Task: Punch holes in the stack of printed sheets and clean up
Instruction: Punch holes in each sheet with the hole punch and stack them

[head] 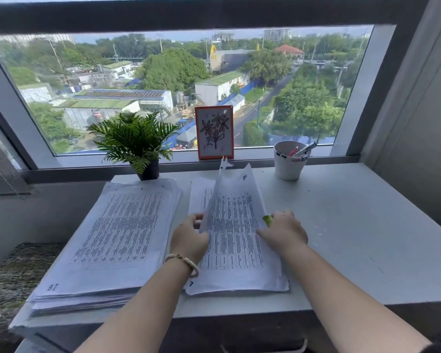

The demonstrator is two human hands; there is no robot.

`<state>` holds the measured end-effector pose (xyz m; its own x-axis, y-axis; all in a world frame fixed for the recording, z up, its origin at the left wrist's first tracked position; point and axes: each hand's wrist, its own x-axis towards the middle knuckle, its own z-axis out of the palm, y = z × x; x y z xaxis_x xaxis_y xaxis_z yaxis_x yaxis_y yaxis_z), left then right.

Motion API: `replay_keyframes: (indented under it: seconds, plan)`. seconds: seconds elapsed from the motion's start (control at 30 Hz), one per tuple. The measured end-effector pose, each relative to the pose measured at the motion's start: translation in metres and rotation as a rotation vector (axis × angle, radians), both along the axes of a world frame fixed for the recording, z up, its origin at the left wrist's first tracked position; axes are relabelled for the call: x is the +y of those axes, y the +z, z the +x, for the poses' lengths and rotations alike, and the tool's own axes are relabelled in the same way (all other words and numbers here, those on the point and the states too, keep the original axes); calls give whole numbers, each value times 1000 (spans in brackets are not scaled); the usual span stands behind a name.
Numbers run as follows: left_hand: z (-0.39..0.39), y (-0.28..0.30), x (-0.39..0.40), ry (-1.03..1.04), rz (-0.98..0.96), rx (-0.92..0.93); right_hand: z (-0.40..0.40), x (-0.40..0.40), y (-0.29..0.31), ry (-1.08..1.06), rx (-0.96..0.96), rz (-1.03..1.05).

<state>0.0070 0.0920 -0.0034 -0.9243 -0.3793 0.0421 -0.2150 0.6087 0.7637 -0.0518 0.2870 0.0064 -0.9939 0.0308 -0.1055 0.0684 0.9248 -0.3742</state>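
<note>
Two piles of printed sheets lie on the white desk (354, 225). The thick left stack (117, 230) shows punched holes along its far edge. On the thinner right pile (237, 266), my left hand (189, 238) pinches the left edge of a few sheets (229, 200) and lifts them so they stand up tilted. My right hand (283, 230) rests on the pile's right side, its fingers over a green object (267, 220) that is mostly hidden; I cannot tell whether it is the hole punch.
A small potted fern (135, 141), a red-framed flower drawing (214, 132) and a white cup of pens (289, 160) stand along the window sill at the back. Small paper flecks dot the desk's right side. A patterned cushion (13, 276) lies left of the desk.
</note>
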Motion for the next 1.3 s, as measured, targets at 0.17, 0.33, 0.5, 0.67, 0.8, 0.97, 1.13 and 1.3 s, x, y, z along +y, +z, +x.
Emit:
replay_keyframes:
  seconds: [0.17, 0.33, 0.5, 0.67, 0.8, 0.97, 1.13, 1.3]
  plan:
    - [2, 2, -9, 89, 47, -66, -5, 0, 6, -33, 63, -241]
    - [2, -1, -11, 85, 80, -61, 2, -2, 4, -26, 218, -241]
    - [4, -2, -5, 66, -97, -49, 5, -1, -4, 26, 259, -34]
    - [-1, 2, -1, -9, 122, -71, 0, 4, -7, 47, 191, 34]
    - [-14, 2, -17, 44, 481, -303, -9, 12, -5, 68, 116, -24]
    - [-7, 2, -27, 58, 927, -226, -19, 23, 14, -34, -45, -424]
    - [-5, 17, -22, -81, 1080, -152, -26, 30, 41, -62, -240, -909]
    - [-22, 56, -32, -218, 911, -7, -23, 28, 61, 51, 116, -1066]
